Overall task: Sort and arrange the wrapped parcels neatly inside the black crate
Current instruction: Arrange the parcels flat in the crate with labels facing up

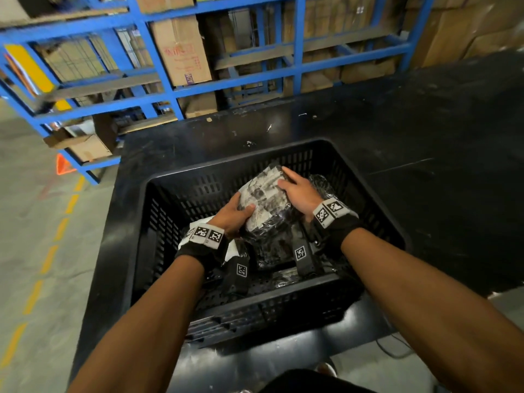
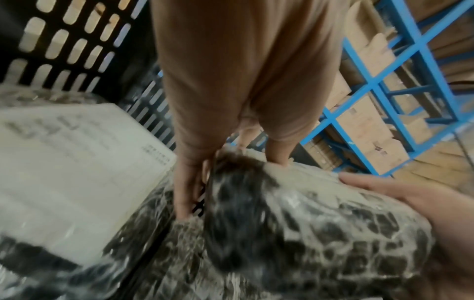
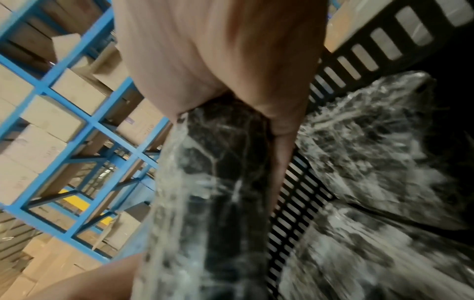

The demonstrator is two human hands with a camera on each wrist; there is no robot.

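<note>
- While both hands work inside the crate point(image 1: 365, 177), I note the parcel point(image 1: 265, 194) held between them, raised and tilted above the other parcels.
- Left hand point(image 1: 234, 212): clamped on the parcel's near left edge, thumb on top, fingers underneath.
- Right hand point(image 1: 297, 191): fingers spread over the parcel's far right side, thumb on its top face, gripping the wrap.
- Parcel: clear film over a black and white patterned content; it sits about mid-crate, toward the far wall.
- Other contents: a white parcel point(image 2: 77, 162) lies at the left, just beside the left wrist; a dark parcel point(image 1: 323, 182) lies at the right, behind the right hand; more wrapped parcels lie under the wrists.
- Crate stands on a black table point(image 1: 425, 123).
- Rack point(image 1: 158, 55), blue, with cartons, stands beyond the table.
</note>
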